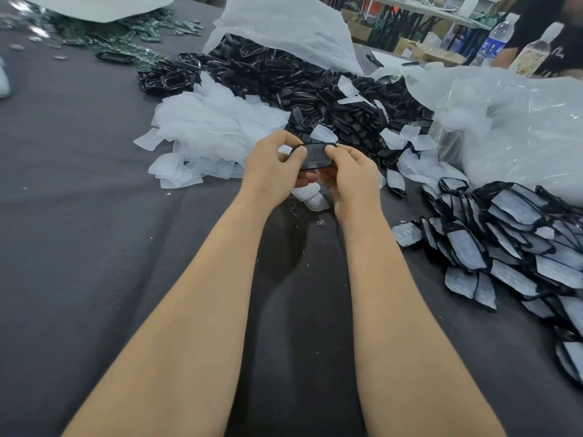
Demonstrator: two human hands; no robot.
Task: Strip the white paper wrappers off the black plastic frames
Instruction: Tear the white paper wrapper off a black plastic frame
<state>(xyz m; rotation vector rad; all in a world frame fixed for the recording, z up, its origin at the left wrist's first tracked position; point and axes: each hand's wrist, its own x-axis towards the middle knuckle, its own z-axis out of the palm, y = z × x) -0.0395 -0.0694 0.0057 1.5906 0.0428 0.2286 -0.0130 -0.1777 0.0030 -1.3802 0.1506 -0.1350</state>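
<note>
Table: a dark grey cloth covers the whole work surface, and both bare forearms reach out over its middle.
Bags: a clear plastic bag slumps at the right; a white bag stands open at the far centre.
Bare frames: a heap of black plastic frames spills from the white bag toward the hands, with a few white scraps lying on it.
Wrapped frames: a pile of frames in white paper lies at the right, just below the clear bag.
Wrappers: a pile of loose white wrappers sits left of the black heap and touches it.
Green parts: small green pieces are scattered at the far left.
Bottles: two plastic bottles stand at the far right, beside a person in a black top.
Left hand: the left hand pinches the left end of one frame, thumb on top and fingers curled beneath.
Right hand: the right hand pinches the other end in the same way.
Held frame: the held frame is between the two hands, raised above the cloth, just in front of the black heap; its face looks grey, and whether paper covers it I cannot tell.
Loose wrapper: one white wrapper lies on the cloth directly under the hands.
</note>
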